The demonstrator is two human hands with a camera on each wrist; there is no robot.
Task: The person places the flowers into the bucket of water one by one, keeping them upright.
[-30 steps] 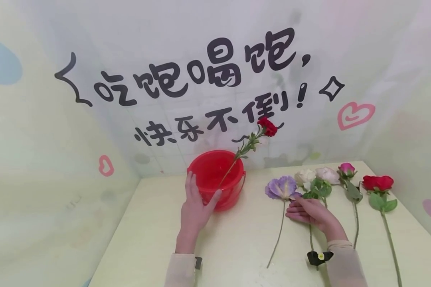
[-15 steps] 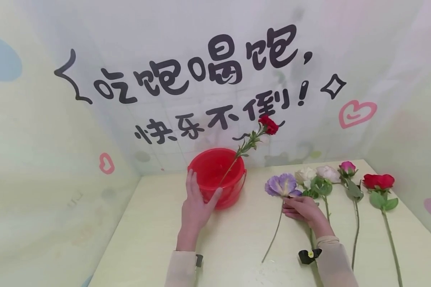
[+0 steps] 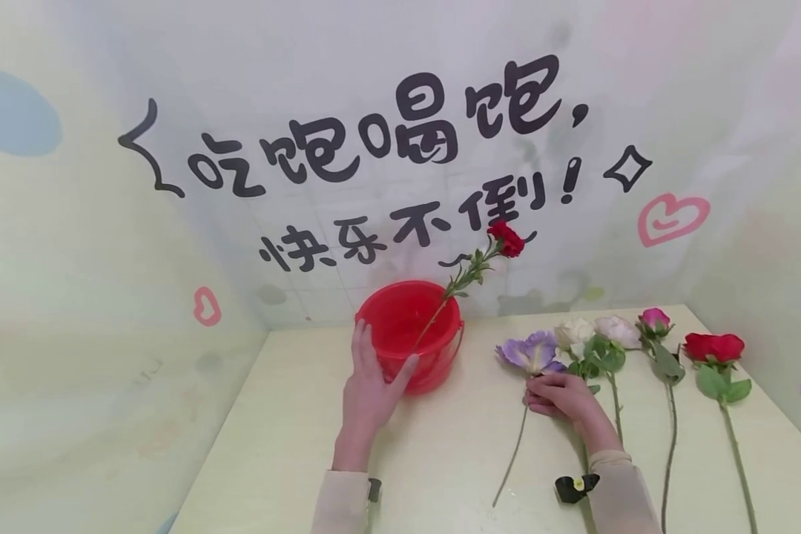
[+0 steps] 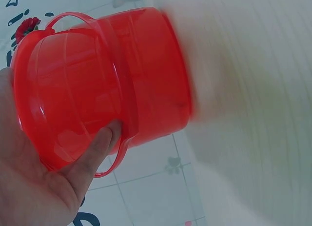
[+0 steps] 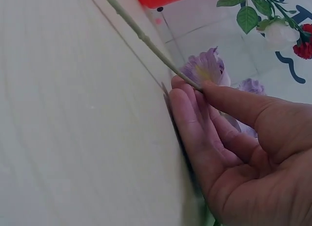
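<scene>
A red plastic bucket (image 3: pixel 434 371) stands upright on the table, a red carnation (image 3: pixel 506 239) leaning inside it with the bloom above the rim. My left hand (image 3: pixel 371 393) holds the bucket's near side, thumb and fingers spread around its wall. In the left wrist view, fingertips (image 4: pixel 108 136) press beside the handle (image 4: pixel 127 89). To the right, my right hand (image 3: pixel 567 400) pinches the stem of a purple flower (image 3: pixel 532 351) just below its bloom. The right wrist view shows the stem (image 5: pixel 141 35) between thumb and fingers.
Right of the purple flower lie a white flower (image 3: pixel 576 334), a pale pink flower (image 3: pixel 617 331), a magenta rose (image 3: pixel 655 320) and a red rose (image 3: pixel 714 347), stems toward me. A printed backdrop (image 3: pixel 347 59) stands behind the table (image 3: pixel 274 445).
My right hand has moved slightly left and closed on the purple flower's stem, where its fingers were looser before. The left hand stays on the bucket.
</scene>
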